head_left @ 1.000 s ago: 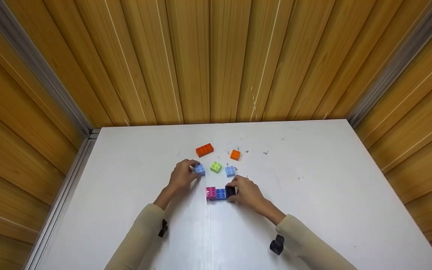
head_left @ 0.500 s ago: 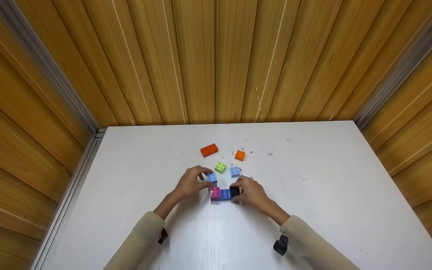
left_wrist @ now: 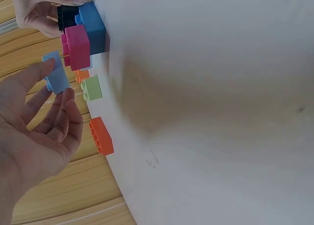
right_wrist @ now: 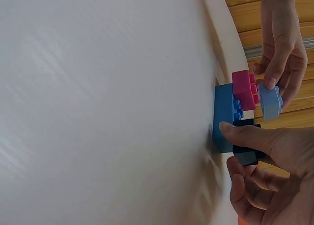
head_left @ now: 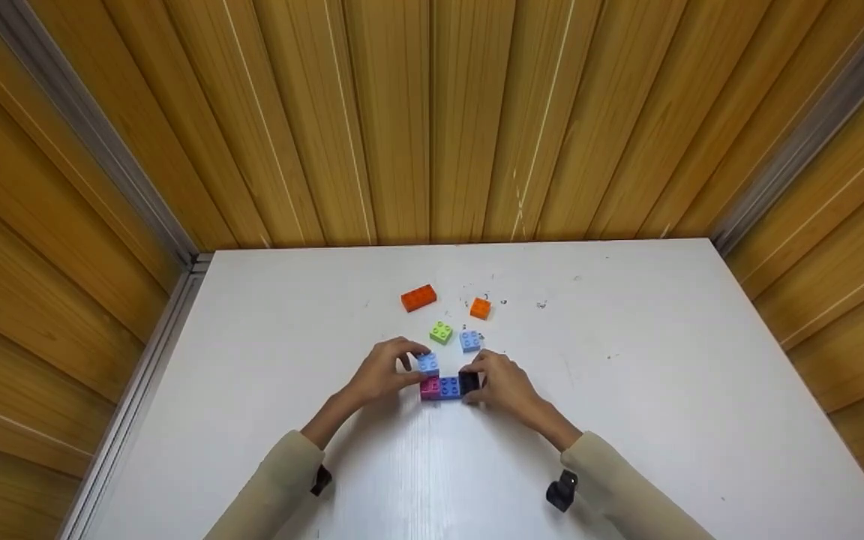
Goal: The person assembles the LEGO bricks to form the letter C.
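While your left hand (head_left: 387, 367) pinched a light-blue four-stud brick (head_left: 428, 364) between thumb and fingers, just above the pink brick (head_left: 430, 390) and seemingly not seated on it, your right hand (head_left: 505, 384), fingers curled, gripped the black brick (head_left: 469, 383) at the other end of the blue base brick (head_left: 449, 387). A tilted or off-line descent could have jammed the studs, and lopsided pressing could have tipped everything. Around you lay a scuffed white tabletop (head_left: 627, 375) bearing a lime-green brick (head_left: 441, 332), orange brick (head_left: 480, 308), red-orange brick (head_left: 418, 298) and second light-blue brick (head_left: 469, 341), enclosed by wood-grain panels (head_left: 462, 120) and grey metal framing (head_left: 87, 129).
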{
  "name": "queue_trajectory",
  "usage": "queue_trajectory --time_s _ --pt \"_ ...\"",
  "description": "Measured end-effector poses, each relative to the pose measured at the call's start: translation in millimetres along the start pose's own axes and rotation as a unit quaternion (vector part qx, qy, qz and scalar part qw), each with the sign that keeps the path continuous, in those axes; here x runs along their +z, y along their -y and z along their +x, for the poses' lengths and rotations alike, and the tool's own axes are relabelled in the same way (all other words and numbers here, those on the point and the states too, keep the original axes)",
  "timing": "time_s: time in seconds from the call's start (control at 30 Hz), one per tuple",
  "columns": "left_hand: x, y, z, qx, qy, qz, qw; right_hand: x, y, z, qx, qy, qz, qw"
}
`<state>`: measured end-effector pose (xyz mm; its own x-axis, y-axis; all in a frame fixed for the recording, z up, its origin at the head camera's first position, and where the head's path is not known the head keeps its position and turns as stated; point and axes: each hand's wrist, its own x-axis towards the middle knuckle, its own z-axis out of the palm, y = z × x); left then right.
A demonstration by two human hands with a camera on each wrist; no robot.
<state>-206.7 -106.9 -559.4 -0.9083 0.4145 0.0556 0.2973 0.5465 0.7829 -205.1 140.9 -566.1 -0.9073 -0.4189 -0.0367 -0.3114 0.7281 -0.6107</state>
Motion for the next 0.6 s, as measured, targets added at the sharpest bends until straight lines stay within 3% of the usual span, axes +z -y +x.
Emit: queue_trajectory --time_s 0.27,0.6 --pt "2.5 2.0 -7.0 0.045 0.025 -0.011 0.9986 5.4 -6.2 -8.1 -0.004 -0.026 0.016 0.9995" --pt "4.3 0.5 -8.0 0.005 0.023 0.01 0.9997 9.1 -7.3 -10.9 0.006 -0.024 0.022 0.9995"
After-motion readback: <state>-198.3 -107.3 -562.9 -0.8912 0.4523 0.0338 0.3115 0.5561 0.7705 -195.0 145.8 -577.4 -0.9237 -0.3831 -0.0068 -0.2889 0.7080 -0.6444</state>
